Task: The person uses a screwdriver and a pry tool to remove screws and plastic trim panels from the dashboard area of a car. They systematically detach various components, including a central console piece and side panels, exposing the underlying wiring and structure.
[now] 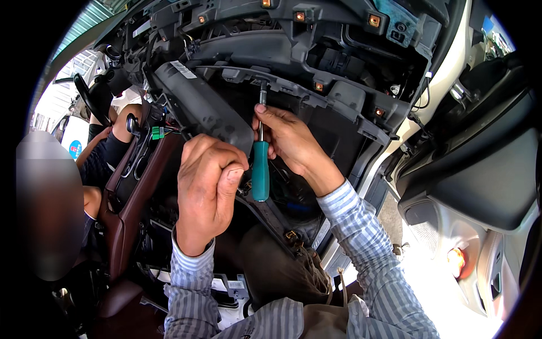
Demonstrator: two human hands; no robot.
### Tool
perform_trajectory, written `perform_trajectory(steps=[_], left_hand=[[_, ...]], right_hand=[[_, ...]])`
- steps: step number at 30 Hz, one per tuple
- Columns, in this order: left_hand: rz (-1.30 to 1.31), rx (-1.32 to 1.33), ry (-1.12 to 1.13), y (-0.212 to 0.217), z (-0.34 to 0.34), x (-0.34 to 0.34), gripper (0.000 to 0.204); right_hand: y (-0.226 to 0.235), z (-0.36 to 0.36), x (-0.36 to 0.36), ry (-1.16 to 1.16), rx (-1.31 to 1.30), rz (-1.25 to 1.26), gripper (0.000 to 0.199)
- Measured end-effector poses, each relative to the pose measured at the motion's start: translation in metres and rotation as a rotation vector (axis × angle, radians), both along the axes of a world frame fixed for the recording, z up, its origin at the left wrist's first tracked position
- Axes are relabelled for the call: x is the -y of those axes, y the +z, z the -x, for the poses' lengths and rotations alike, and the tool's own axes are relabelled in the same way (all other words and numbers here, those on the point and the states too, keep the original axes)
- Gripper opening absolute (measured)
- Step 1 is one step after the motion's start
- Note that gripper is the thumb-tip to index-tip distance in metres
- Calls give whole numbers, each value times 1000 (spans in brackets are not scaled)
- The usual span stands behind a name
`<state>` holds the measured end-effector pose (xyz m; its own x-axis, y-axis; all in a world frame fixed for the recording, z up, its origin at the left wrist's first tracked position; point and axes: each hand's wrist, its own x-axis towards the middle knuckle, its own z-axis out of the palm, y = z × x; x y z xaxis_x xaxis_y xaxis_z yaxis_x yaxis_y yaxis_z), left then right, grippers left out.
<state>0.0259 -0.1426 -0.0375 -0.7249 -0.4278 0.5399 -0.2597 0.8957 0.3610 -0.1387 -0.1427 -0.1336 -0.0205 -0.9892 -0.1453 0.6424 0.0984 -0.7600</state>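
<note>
My right hand [291,138] is closed around the metal shaft of a nut driver [261,169] with a teal handle. The driver stands almost upright in view, and its socket end reaches a fastener point on the lower edge of the black dashboard frame [333,97]. Just left of the handle, my left hand [212,189] is curled closed with the thumb pressed against the fingers. Whatever may be inside that hand is hidden. Behind it lies a dark grey panel [197,104] with a white label, slanting down toward the driver.
On the left, a green connector [158,133] hangs on wires beside the brown centre console [149,175]. Another person [107,141] sits beyond it. An open car door [468,169] stands at the right. Copper-coloured clips [374,21] line the dashboard frame.
</note>
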Motion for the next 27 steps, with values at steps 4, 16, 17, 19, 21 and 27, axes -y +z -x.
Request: perform_trajectory(steps=[4,16,17,19,21,27], left_hand=[[28,-20,-14,5,-2,2,19],[57,-79,-59,-19,-5,6,21],[68,-100,-61,-18,-5,6,22],[27,-78,-40,-13,-1,3,19],[6,-87,-49,-13,-1,4,18],[-41,-84,-114,-7,-3,1,17]], right_hand=[[13,2,-4,-13,-25,-4,36],[19,4,-64,-60,-30,-33,33],[15,3,-75,-57,30,-69,33],[0,0,-96,-61,66,-127,33],[9,-2,-102,-71,83,-129,33],[19,-28,-145,-136,19,-180,43]])
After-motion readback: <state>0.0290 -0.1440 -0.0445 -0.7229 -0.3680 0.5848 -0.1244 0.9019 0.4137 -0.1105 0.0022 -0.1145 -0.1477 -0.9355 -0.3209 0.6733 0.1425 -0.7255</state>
